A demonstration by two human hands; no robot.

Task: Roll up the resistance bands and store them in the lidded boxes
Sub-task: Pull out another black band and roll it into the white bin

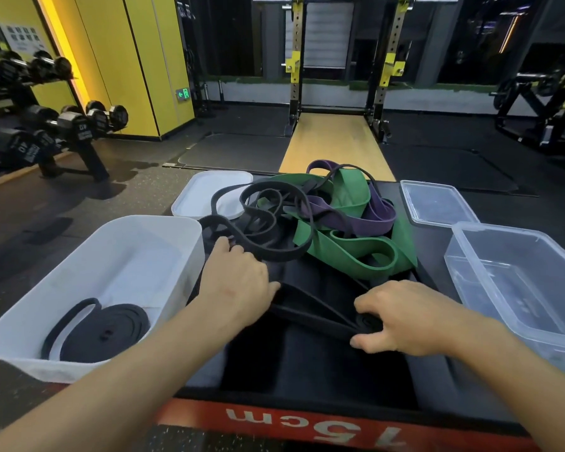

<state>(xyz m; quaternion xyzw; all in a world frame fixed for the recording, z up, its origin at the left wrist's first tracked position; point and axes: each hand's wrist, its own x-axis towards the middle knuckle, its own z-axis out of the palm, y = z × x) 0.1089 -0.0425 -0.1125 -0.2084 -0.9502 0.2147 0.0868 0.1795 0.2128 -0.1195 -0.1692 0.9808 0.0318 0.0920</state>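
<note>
A tangle of resistance bands lies on a black platform: black bands [268, 220], a wide green band [349, 252] and a purple band [366, 220]. My right hand [402, 318] pinches the small rolled start of a black band [310, 313] near the platform's front. My left hand [238, 282] grips the same band further along, by the pile. A white box [137, 230] at the left holds one rolled black band [111, 331]. A clear box [535, 288] stands open at the right.
The white lid [206, 194] lies behind the white box, partly under a black band. The clear lid [437, 203] lies behind the clear box. The platform's red front edge [274, 419] reads 15cm. A dumbbell rack [46, 125] stands far left, a squat rack [340, 76] straight ahead.
</note>
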